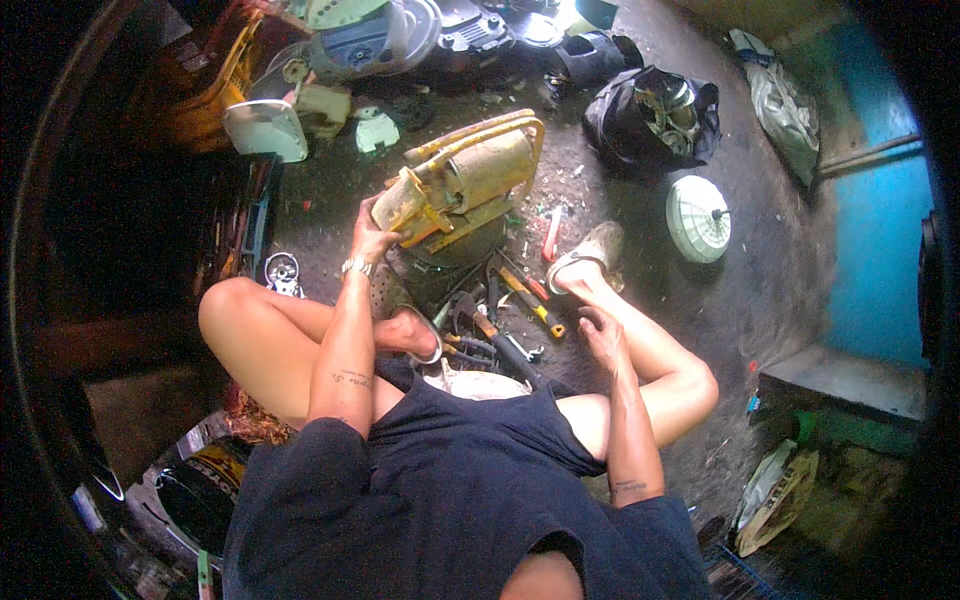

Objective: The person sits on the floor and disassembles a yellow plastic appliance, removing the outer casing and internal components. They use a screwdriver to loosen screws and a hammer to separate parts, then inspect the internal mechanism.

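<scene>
A worn yellow machine (pixel 465 180) with a tubular frame and a dusty cylindrical body stands tilted on the floor between my feet. My left hand (pixel 376 236) grips its near left end, the thumb and fingers around the housing. My right hand (pixel 603 338) hangs by my right shin with loosely bent fingers, and nothing shows in it. Close to that hand lies a yellow-handled tool (pixel 530 302). A hammer (pixel 490 327) with a dark grip is beside it, among several other hand tools partly hidden by one another. A red tool handle (pixel 551 236) lies right of the machine.
A black bag (pixel 650 118) holding metal parts stands at the far right, with a pale green ribbed round cover (pixel 699 219) nearer. Grey machine housings (pixel 375 45) are piled at the back. A white sack (pixel 775 100) leans by the blue wall (pixel 870 270). A small metal part (pixel 283 273) lies at left.
</scene>
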### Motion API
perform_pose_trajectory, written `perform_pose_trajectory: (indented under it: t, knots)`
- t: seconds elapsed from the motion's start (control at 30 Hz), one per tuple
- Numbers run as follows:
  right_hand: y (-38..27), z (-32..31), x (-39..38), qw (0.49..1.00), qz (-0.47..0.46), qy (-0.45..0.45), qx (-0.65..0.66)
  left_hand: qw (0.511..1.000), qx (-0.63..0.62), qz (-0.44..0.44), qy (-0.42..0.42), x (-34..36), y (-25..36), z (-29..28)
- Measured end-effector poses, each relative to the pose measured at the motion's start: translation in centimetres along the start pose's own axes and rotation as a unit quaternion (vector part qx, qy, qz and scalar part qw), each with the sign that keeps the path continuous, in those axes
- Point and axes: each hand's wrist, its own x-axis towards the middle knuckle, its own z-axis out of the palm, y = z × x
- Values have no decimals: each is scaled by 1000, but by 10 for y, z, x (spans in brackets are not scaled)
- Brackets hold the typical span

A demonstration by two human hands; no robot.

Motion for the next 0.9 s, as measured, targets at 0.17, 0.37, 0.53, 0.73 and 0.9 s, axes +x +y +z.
perform_pose_trajectory:
  t: [0.17,0.37,0.53,0.73,0.9]
  knots:
    - [-30,0,4,999,-26,-8,25,989,126,56,47,0,-102,-59]
    - [-23,7,-6,998,-5,-33,-46,966,254,39,10,1,-76,-45]
    - [6,18,7,998,-30,-35,-47,923,370,96,55,-11,-55,-28]
    - [15,10,13,991,-63,-24,-119,974,202,101,31,4,-23,22]
    - [21,30,6,998,-48,-28,-36,989,109,-43,89,1,-101,-58]
